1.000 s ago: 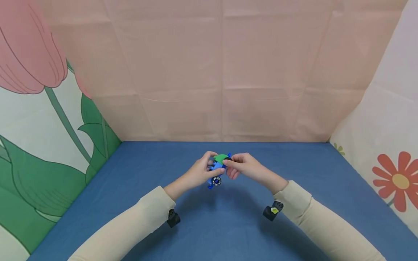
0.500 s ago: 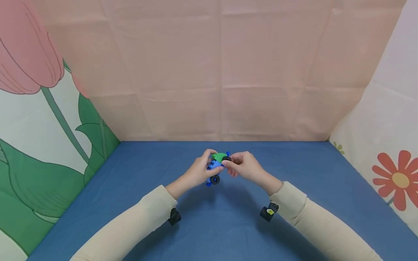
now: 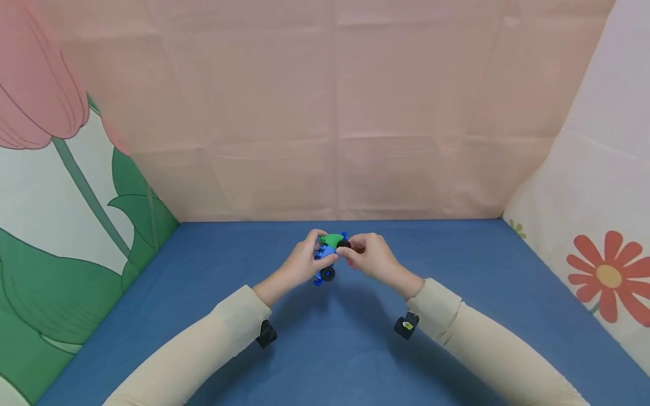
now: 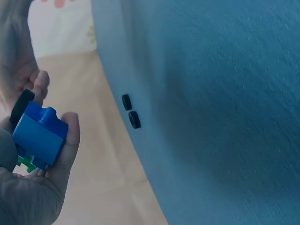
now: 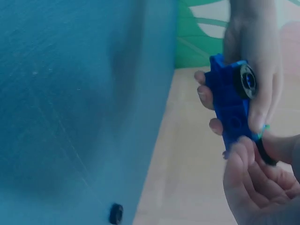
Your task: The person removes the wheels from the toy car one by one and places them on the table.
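A small toy car [image 3: 326, 251] with a blue body and a green top is held up above the table between both hands. My left hand [image 3: 298, 264] grips its body from the left, the thumb along the near side. One black wheel [image 5: 245, 81] sits on the car's near end, its hub facing out in the right wrist view. At the far end my right hand [image 3: 374, 259] pinches another black wheel [image 3: 343, 244] against the car's side. Fingers hide whether that wheel is fully seated.
On the blue table [image 3: 350, 349] stand two loose black wheels, a first wheel [image 4: 126, 102] and a second wheel [image 4: 134, 119], seen in the left wrist view. A beige cloth [image 3: 325, 113] hangs behind the table, with flower-printed cloths at either side.
Both hands and the car shift slightly left and up in the head view, while the backdrop also slides left. The right hand keeps pinching the wheel, which shows more now.
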The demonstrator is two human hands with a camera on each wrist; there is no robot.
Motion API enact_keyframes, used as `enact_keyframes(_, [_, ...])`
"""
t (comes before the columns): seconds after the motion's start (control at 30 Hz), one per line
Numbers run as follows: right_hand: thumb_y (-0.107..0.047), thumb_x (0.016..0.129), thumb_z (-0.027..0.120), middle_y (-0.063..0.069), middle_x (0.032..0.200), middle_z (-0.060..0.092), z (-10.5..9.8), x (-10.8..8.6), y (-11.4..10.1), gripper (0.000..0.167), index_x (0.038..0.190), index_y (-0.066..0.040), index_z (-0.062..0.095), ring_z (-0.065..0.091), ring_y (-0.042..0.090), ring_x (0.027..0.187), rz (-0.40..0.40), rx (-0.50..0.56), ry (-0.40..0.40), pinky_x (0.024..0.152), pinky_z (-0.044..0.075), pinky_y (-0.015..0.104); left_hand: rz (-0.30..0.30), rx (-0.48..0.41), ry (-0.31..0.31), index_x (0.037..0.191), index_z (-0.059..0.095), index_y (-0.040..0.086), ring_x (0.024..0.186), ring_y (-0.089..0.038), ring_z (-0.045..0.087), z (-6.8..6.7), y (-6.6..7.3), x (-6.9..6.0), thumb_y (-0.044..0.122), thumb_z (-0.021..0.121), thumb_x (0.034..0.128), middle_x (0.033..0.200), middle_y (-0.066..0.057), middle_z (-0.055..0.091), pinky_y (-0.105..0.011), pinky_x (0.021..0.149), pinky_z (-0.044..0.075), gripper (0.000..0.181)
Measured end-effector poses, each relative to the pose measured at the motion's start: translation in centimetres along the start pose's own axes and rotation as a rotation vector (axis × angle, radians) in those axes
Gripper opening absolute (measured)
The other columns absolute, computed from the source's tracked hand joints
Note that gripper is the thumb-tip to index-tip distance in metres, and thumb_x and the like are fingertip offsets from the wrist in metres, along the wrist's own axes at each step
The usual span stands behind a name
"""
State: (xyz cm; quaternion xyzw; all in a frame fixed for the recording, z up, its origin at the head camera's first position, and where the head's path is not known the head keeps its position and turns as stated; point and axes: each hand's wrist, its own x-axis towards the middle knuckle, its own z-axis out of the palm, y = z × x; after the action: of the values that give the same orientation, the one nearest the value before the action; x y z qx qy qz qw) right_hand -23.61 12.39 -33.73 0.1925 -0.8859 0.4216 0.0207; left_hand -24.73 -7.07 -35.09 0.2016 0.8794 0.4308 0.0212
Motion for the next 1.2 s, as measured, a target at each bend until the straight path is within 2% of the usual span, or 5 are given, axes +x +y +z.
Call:
enact_keyframes(0.17, [-0.028, 0.091, 0.069, 0.006, 0.075, 0.071, -0.6, 0.3, 0.2, 0.021, 0.089, -0.008, 0.070, 0.067, 0.021, 0.068, 0.031, 0.117, -0.019, 0.065, 0.055, 0.029, 0.013, -0.041, -0.021, 0.138, 0.036, 0.010, 0.108, -0.028, 0.064, -0.4, 0.2, 0.2, 0.027, 0.066, 0.0934, 0.127, -0.022, 0.059, -0.039, 0.083, 0.055, 0.057])
enact_keyframes(0.4, [-0.027, 0.085, 0.076, 0.007, 0.081, 0.071, -1.1, 0.5, 0.8, 0.025, 0.094, -0.006, 0.066, 0.070, 0.020, 0.072, 0.079, 0.189, 0.038, 0.069, 0.057, 0.031, 0.020, -0.042, -0.012, 0.139, 0.036, 0.010, 0.108, -0.029, 0.064, -0.2, 0.6, 0.1, 0.027, 0.067, 0.0924, 0.129, -0.024, 0.059, -0.040, 0.084, 0.055, 0.059])
enact_keyframes(0.73, [-0.018, 0.090, 0.069, 0.015, 0.093, 0.072, -2.0, 0.5, 1.1, 0.027, 0.111, -0.001, 0.066, 0.071, 0.025, 0.080, 0.125, 0.395, 0.015, 0.077, 0.058, 0.037, -0.016, -0.013, 0.020, 0.137, 0.040, 0.012, 0.109, -0.029, 0.063, 0.2, 0.2, -0.3, 0.028, 0.069, 0.0907, 0.126, -0.020, 0.061, -0.042, 0.084, 0.054, 0.057])
enact_keyframes(0.9, [-0.022, 0.091, 0.068, 0.010, 0.097, 0.072, -2.5, 0.8, 1.8, 0.033, 0.118, -0.004, 0.065, 0.071, 0.021, 0.082, 0.147, 0.432, 0.023, 0.084, 0.056, 0.040, -0.033, -0.009, 0.023, 0.138, 0.040, 0.013, 0.110, -0.029, 0.063, 0.1, -0.1, -0.4, 0.029, 0.070, 0.0903, 0.127, -0.021, 0.061, -0.041, 0.083, 0.054, 0.058])
enact_keyframes(1.2, [-0.018, 0.088, 0.072, 0.001, 0.091, 0.074, -3.5, 1.3, 3.2, 0.038, 0.119, 0.000, 0.058, 0.072, 0.020, 0.082, 0.197, 0.564, 0.053, 0.081, 0.057, 0.034, -0.049, -0.038, 0.017, 0.140, 0.040, 0.014, 0.111, -0.030, 0.063, 0.3, -0.6, -0.7, 0.030, 0.070, 0.0904, 0.129, -0.022, 0.060, -0.040, 0.081, 0.054, 0.060])
